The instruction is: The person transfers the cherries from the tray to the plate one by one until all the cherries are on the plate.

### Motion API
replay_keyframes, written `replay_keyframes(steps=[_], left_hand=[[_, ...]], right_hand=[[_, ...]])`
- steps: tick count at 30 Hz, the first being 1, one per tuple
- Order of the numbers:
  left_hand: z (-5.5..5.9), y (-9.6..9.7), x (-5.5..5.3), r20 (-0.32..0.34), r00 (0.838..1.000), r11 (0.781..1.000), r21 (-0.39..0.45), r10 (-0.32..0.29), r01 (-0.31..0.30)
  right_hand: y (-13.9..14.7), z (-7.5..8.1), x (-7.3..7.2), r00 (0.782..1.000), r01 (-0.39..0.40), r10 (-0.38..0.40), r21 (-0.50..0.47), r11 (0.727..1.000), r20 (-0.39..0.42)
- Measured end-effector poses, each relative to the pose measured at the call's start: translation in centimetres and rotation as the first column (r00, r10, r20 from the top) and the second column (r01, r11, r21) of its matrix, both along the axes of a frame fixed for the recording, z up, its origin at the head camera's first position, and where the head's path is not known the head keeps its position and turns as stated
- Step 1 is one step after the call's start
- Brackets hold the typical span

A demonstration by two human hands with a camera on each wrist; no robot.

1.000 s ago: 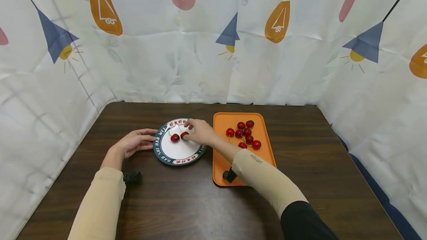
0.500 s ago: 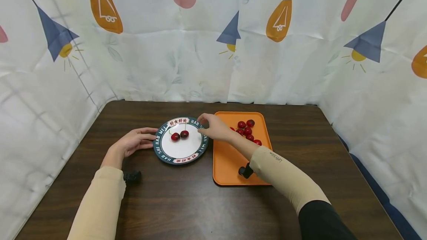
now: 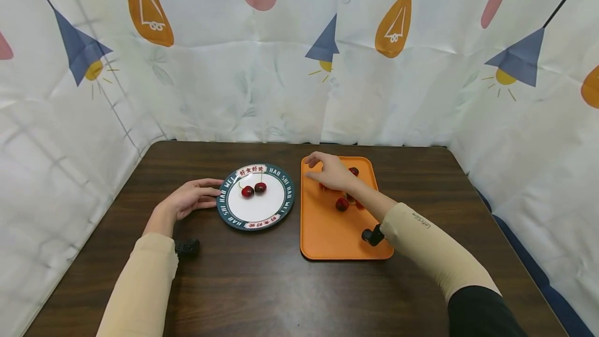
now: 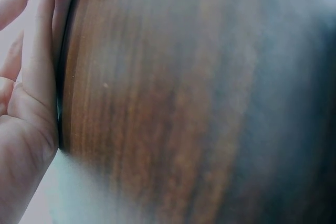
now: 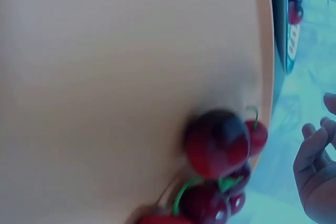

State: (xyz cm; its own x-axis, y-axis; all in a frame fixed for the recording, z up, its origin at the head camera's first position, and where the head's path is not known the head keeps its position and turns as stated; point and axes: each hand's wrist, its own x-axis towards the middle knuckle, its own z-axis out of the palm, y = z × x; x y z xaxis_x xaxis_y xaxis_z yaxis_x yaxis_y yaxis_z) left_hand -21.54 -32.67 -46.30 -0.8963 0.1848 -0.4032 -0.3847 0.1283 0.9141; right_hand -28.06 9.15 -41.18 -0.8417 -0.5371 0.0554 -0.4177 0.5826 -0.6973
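Note:
On the left of the table lies a round white plate with a dark green lettered rim. My left hand touches the plate's left edge with its fingers fairly straight. Two dark red cherries with stems sit together on the plate. My right hand hovers over the far part of an orange tray, fingers loosely bent, nothing visible between them. Beneath and beside it are several cherries, partly hidden by the hand and forearm. In the right wrist view, a large near cherry lies in front of others with green stems.
A dark wood-grain table carries both plate and tray, which stand a small gap apart. Printed white cloth hangs around the table's back and sides. A black wrist camera on the right wrist sits over the tray.
My right hand has moved right, from the cherries on the plate, past its rim, to above the orange tray. The two cherries stay on the plate. My left hand keeps its place.

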Motion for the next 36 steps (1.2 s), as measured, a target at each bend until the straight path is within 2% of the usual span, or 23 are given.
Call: replay_keyframes(steps=[15,20,26,31,36], left_hand=[[0.2,0.0,0.1,-0.01,1.0,1.0,-0.016,-0.006,0.006],[0.2,0.0,0.1,-0.008,1.0,1.0,-0.005,-0.005,0.005],[0.1,0.1,0.1,-0.005,1.0,1.0,-0.005,-0.006,0.006],[0.1,0.1,0.1,-0.001,1.0,1.0,-0.015,-0.004,0.004],[0.1,0.0,0.1,-0.002,1.0,1.0,-0.015,-0.002,0.002]], right_hand=[[5.4,-0.5,-0.9,0.991,0.13,-0.128,-0.075,0.989,0.038],[7.4,-1.0,-1.5,0.978,0.206,-0.203,-0.06,0.977,0.05],[9.6,-1.7,-2.1,0.952,0.292,-0.282,-0.077,0.953,0.117],[10.5,-1.9,-2.1,0.939,0.327,-0.317,-0.061,0.943,0.131],[11.0,-2.4,-2.2,0.935,0.337,-0.333,-0.015,0.941,0.119]])
